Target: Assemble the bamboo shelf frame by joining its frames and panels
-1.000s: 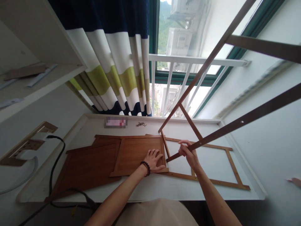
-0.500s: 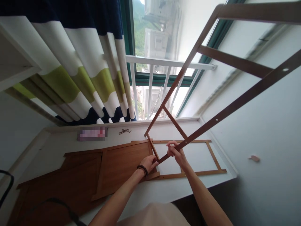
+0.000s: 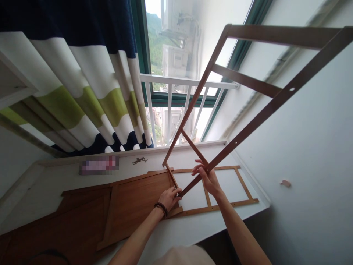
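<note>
A ladder-like wooden frame [image 3: 253, 125] stands tilted, its upper end rising to the right. My left hand [image 3: 168, 200], with a dark bead bracelet on the wrist, is closed on the frame's bottom corner, where a short crossbar meets the near rail. Farther up that rail, my right hand [image 3: 210, 180] holds it from below, its fingers reaching past the rail. Beneath lies a second wooden frame [image 3: 244, 184], flat on the white ledge [image 3: 220, 224]. Next to my left hand rests a brown wooden panel [image 3: 140, 198], overlapping more wooden panels on the left.
Several small screw-like pieces [image 3: 139, 161] and a blurred-out pinkish package [image 3: 99, 165] lie toward the ledge's back. Behind are a striped curtain [image 3: 82, 99] and a window with a white railing [image 3: 190, 81]. A small pink piece [image 3: 286, 183] is on the right wall.
My right hand has slid a little up the rail, level with a hole, and its fingers are less curled. My left hand stays at the corner. The whole view has shifted slightly.
</note>
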Action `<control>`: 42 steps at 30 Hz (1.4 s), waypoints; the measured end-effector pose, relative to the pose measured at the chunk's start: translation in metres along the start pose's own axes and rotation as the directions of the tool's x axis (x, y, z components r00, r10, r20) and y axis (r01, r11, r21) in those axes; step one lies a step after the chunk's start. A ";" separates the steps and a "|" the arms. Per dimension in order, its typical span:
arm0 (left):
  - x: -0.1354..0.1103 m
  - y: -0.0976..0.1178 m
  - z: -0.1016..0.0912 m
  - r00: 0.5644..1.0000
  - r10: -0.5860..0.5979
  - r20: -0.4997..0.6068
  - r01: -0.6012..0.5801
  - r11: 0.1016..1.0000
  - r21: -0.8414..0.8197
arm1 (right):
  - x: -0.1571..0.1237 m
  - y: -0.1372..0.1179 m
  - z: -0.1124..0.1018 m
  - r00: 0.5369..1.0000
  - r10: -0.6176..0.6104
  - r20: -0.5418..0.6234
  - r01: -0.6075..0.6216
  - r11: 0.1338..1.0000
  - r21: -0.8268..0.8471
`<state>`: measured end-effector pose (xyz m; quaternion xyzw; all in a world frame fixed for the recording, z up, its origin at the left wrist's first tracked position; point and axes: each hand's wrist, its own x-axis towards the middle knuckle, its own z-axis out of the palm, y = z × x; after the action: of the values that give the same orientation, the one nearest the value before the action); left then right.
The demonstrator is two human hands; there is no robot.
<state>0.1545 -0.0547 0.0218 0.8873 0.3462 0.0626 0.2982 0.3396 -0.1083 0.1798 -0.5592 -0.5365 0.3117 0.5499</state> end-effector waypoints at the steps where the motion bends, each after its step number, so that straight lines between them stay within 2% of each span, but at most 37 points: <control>1: 0.001 -0.001 0.000 1.000 0.003 0.000 -0.003 1.000 -0.011 | 0.002 -0.006 -0.004 0.999 -0.009 -0.050 0.007 1.000 -0.021; 3: 0.002 -0.003 0.001 1.000 0.008 -0.001 -0.008 0.999 -0.037 | 0.006 -0.017 -0.012 0.996 -0.010 -0.091 0.003 0.997 -0.081; 5: 0.003 -0.005 0.002 1.000 0.011 -0.006 -0.012 0.998 -0.065 | 0.007 -0.024 -0.016 0.996 -0.014 -0.083 0.002 0.990 -0.141; 9: 0.005 -0.010 0.006 0.999 0.044 -0.018 -0.046 0.992 -0.117 | 0.008 -0.034 -0.021 0.988 -0.070 -0.139 0.043 0.980 -0.192; 12: 0.006 -0.013 0.007 0.999 0.047 -0.021 -0.050 0.990 -0.134 | 0.015 -0.051 -0.025 0.959 -0.158 -0.235 0.120 0.978 -0.169; 14: 0.005 -0.013 0.007 0.999 0.045 -0.022 -0.048 0.988 -0.146 | 0.023 -0.066 -0.028 0.923 -0.211 -0.321 0.184 0.976 -0.114; 17: 0.005 -0.012 0.004 0.999 0.041 -0.014 -0.043 0.984 -0.172 | 0.032 -0.086 -0.030 0.891 -0.207 -0.405 0.195 0.978 -0.071; 19: 0.005 -0.010 0.002 0.999 0.033 -0.005 -0.033 0.982 -0.184 | 0.034 -0.093 -0.030 0.890 -0.181 -0.419 0.174 0.983 -0.056; 24: 0.000 -0.006 0.003 0.999 0.033 0.012 -0.030 0.984 -0.174 | 0.031 -0.088 -0.028 0.935 -0.144 -0.323 0.165 0.985 0.040; 27: -0.017 -0.007 0.006 0.994 0.101 -0.032 -0.104 0.989 -0.101 | 0.028 -0.075 -0.025 0.953 -0.155 -0.260 0.199 0.968 0.152; 29: -0.034 -0.016 0.002 0.990 0.118 -0.080 -0.119 0.993 -0.015 | 0.025 -0.067 -0.021 0.945 -0.150 -0.291 0.215 0.955 0.206; 31: -0.052 -0.037 -0.011 0.987 0.019 -0.162 -0.003 0.995 0.101 | 0.022 -0.063 -0.018 0.915 -0.139 -0.379 0.234 0.947 0.218; 32: -0.061 -0.051 -0.020 0.972 -0.076 -0.221 0.113 0.981 0.157 | 0.020 -0.062 -0.016 0.897 -0.136 -0.421 0.244 0.946 0.213; 33: -0.070 -0.068 -0.032 0.932 -0.205 -0.299 0.271 0.942 0.198 | 0.019 -0.062 -0.014 0.880 -0.137 -0.454 0.254 0.945 0.207; 35: -0.088 -0.104 -0.057 0.809 -0.435 -0.396 0.548 0.802 0.237 | 0.018 -0.064 -0.011 0.849 -0.151 -0.507 0.278 0.942 0.186; 36: -0.097 -0.122 -0.069 0.757 -0.515 -0.401 0.632 0.734 0.251 | 0.017 -0.065 -0.009 0.836 -0.157 -0.526 0.289 0.941 0.177; 38: -0.115 -0.153 -0.089 0.714 -0.600 -0.361 0.698 0.655 0.290 | 0.019 -0.068 -0.005 0.808 -0.167 -0.565 0.305 0.939 0.158; 39: -0.124 -0.164 -0.096 0.670 -0.653 -0.354 0.742 0.607 0.284 | 0.020 -0.069 -0.003 0.797 -0.171 -0.579 0.309 0.939 0.148; 40: -0.132 -0.172 -0.102 0.644 -0.688 -0.335 0.765 0.579 0.282 | 0.021 -0.069 -0.002 0.788 -0.174 -0.591 0.312 0.940 0.139; 42: -0.145 -0.181 -0.107 0.626 -0.716 -0.309 0.779 0.562 0.277 | 0.024 -0.070 0.001 0.776 -0.177 -0.606 0.311 0.943 0.123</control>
<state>-0.0930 0.0080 0.0187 0.6873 0.7179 -0.0682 0.0868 0.3258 -0.0979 0.2519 -0.4900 -0.3715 0.1060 0.7814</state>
